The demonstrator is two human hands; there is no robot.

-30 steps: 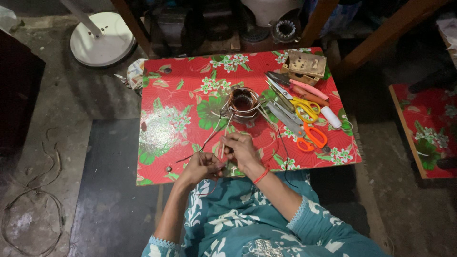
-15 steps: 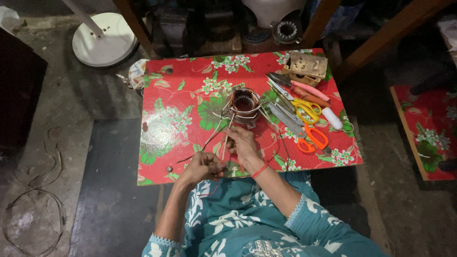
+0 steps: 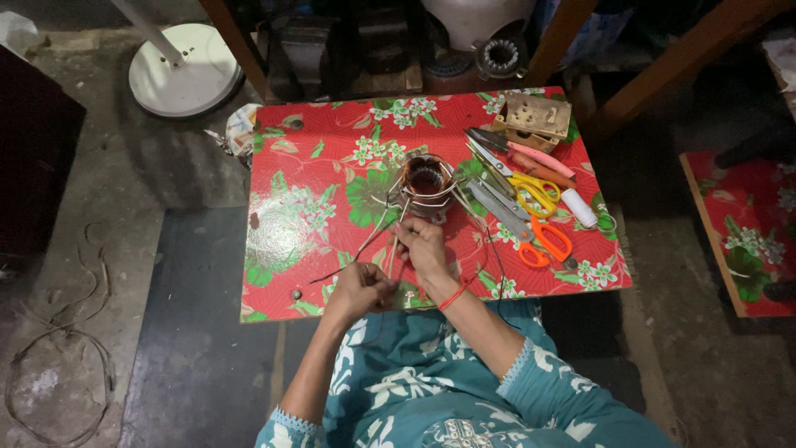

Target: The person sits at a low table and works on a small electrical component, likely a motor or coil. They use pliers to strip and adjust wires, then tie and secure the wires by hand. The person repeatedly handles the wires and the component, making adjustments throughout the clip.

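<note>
Pinching thin wires point(image 3: 377, 236) with curled fingers of the right hand point(image 3: 420, 245), just at 6 o'clock from the copper coil point(image 3: 426, 184). Closed into a loose fist at 7 o'clock from there, the left hand point(image 3: 358, 290), gripping the near ends of the same wires; exact finger hold too small to tell. Around the right wrist, an orange band point(image 3: 452, 296). Sitting near the middle of the red flowered table point(image 3: 311, 211), the round coil, with wires fanning out toward 7 o'clock. Lying at 3 o'clock from the coil, grey metal shears point(image 3: 497, 203), then yellow scissors point(image 3: 535, 189), and at 4 o'clock, orange scissors point(image 3: 543, 243). Just past them, at 3 o'clock, a small white spool point(image 3: 578, 207). Up at 1 o'clock, a wooden block with holes point(image 3: 535, 120), near the table's far corner. Off the table at 10 o'clock, a round white stand base point(image 3: 184, 77) on the grey floor. Down at 8 o'clock, loose wire loops point(image 3: 50, 373) on the floor. Covering both arms, teal flowered sleeves point(image 3: 531, 386).
</note>
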